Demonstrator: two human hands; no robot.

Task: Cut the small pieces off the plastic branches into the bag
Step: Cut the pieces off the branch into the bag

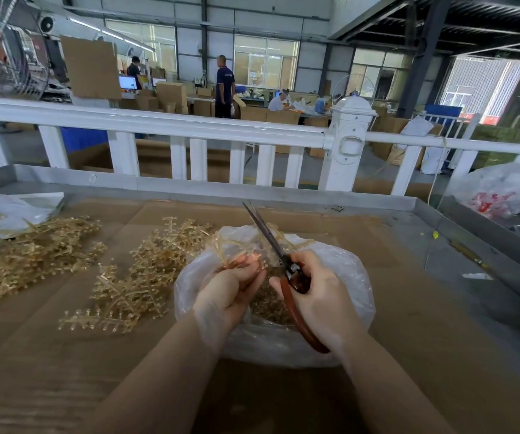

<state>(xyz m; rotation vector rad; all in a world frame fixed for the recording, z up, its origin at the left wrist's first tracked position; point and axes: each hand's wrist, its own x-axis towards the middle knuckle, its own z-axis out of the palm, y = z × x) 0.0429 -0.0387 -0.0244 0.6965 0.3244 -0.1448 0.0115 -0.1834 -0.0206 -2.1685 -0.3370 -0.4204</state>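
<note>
Both hands work over the bag (340,264): left hand (230,292) pinching a plastic branch (233,245), right hand (318,289) gripping scissors (271,239) whose blades risk nicking nearby fingertips (257,267) or flicking pieces outside.

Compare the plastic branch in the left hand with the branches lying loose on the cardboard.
The held branch is gripped by the left hand over the open bag, at the scissors in the right hand; the loose branches lie flat, untouched, left of the bag. The held one is single; the loose ones are piled. Both are translucent amber.
</note>
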